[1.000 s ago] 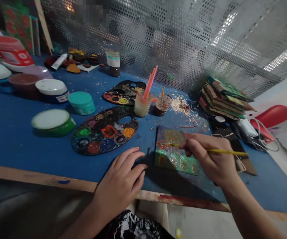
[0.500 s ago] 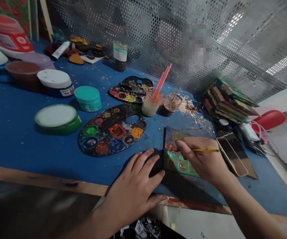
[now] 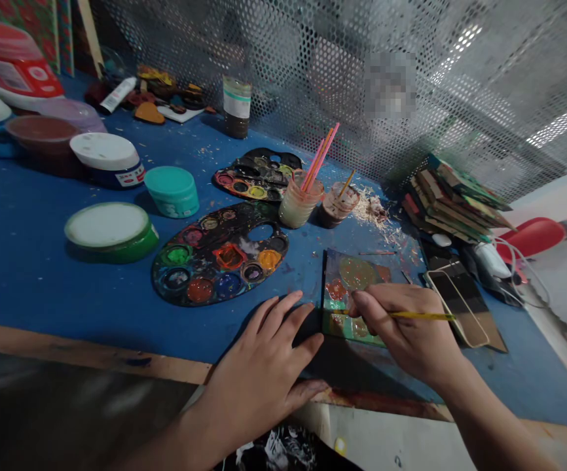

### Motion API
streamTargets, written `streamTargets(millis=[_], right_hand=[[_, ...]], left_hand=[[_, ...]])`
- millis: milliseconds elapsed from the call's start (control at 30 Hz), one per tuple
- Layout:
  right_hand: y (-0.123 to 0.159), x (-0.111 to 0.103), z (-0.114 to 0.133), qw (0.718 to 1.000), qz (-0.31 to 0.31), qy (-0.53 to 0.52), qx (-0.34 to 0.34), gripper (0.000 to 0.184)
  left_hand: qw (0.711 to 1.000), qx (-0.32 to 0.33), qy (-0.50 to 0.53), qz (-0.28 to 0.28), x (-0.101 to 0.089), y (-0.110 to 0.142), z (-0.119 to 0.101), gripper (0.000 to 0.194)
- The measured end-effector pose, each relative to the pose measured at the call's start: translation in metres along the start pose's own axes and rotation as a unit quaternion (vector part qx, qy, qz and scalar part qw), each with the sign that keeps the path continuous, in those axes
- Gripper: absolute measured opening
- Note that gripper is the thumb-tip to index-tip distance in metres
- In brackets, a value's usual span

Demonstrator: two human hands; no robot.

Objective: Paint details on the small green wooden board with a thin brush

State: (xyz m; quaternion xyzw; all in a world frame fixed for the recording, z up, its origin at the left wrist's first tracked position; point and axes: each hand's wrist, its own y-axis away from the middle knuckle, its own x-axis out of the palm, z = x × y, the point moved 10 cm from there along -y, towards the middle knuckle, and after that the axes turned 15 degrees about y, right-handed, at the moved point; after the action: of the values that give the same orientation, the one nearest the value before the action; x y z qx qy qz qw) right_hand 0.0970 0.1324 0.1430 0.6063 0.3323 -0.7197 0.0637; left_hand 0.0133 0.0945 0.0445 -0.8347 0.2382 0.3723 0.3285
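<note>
My right hand (image 3: pixel 406 327) is closed on a thin yellow paintbrush (image 3: pixel 423 316), its shaft running roughly level and its tip at the left part of a small painted panel (image 3: pixel 357 271). Round shapes in olive, red and green cover the panel, and my right hand hides its lower right part. My left hand (image 3: pixel 268 360) rests with fingers spread at the table's front edge, just left of the panel. Beyond it lies a black oval paint palette (image 3: pixel 215 261) with wells of green, red, blue and orange paint.
A second palette (image 3: pixel 256 173), a jar of pink and orange sticks (image 3: pixel 301 201) and a smaller jar (image 3: pixel 337 206) stand behind. Paint tubs, including a green one (image 3: pixel 111 229), line the left. Stacked panels (image 3: pixel 455 196) and a phone (image 3: pixel 460 307) are at right, before perforated metal mesh (image 3: pixel 303 78).
My right hand has moved slightly down and right with the paintbrush, uncovering more of the panel's upper part. My left hand has stayed nearly still.
</note>
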Motion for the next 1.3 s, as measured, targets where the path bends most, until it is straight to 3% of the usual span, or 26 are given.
streamTargets(millis=[100, 167, 300, 333, 400, 500, 600, 733, 800, 967, 1067, 1300], right_hand=[[0.009, 0.002, -0.01, 0.998, 0.01, -0.046, 0.046, 0.045], [0.015, -0.005, -0.025, 0.991, -0.023, -0.075, 0.107, 0.04], [0.02, -0.053, -0.076, 0.943, -0.214, -0.068, 0.246, 0.03], [0.015, -0.065, -0.087, 0.931, -0.256, -0.054, 0.254, 0.029], [-0.011, -0.076, -0.107, 0.93, -0.278, -0.031, 0.239, 0.024], [-0.065, -0.06, -0.138, 0.952, -0.203, 0.012, 0.23, 0.024], [-0.106, -0.027, -0.157, 0.963, -0.139, 0.054, 0.225, 0.025], [-0.136, 0.034, -0.159, 0.981, 0.004, 0.078, 0.176, 0.034], [-0.141, 0.053, -0.159, 0.983, 0.055, 0.079, 0.156, 0.036], [-0.147, 0.06, -0.168, 0.983, 0.076, 0.078, 0.146, 0.04], [-0.151, 0.057, -0.171, 0.985, 0.054, 0.088, 0.141, 0.039], [-0.152, 0.062, -0.168, 0.981, 0.069, 0.098, 0.152, 0.039]], left_hand=[[1.0, -0.002, 0.003, -0.002, 0.0, -0.001, 0.0, 0.044], [1.0, -0.002, 0.006, -0.001, -0.001, -0.001, 0.0, 0.045], [1.0, -0.002, 0.006, 0.007, -0.001, 0.0, 0.0, 0.046], [1.0, -0.001, 0.005, 0.006, -0.001, 0.0, 0.0, 0.045], [1.0, -0.003, 0.004, 0.004, -0.002, 0.001, 0.001, 0.043], [1.0, -0.012, 0.011, 0.005, -0.001, 0.001, 0.004, 0.041], [1.0, -0.015, 0.023, -0.004, -0.003, 0.002, 0.005, 0.04], [0.998, -0.013, 0.052, -0.032, -0.01, 0.007, 0.003, 0.032], [0.996, -0.013, 0.067, -0.057, -0.016, 0.009, 0.003, 0.023], [0.992, 0.007, 0.057, -0.115, -0.027, 0.01, 0.0, 0.01], [0.991, 0.014, 0.043, -0.123, -0.028, 0.009, -0.001, 0.012], [0.99, 0.026, 0.031, -0.135, -0.031, 0.008, -0.004, 0.012]])
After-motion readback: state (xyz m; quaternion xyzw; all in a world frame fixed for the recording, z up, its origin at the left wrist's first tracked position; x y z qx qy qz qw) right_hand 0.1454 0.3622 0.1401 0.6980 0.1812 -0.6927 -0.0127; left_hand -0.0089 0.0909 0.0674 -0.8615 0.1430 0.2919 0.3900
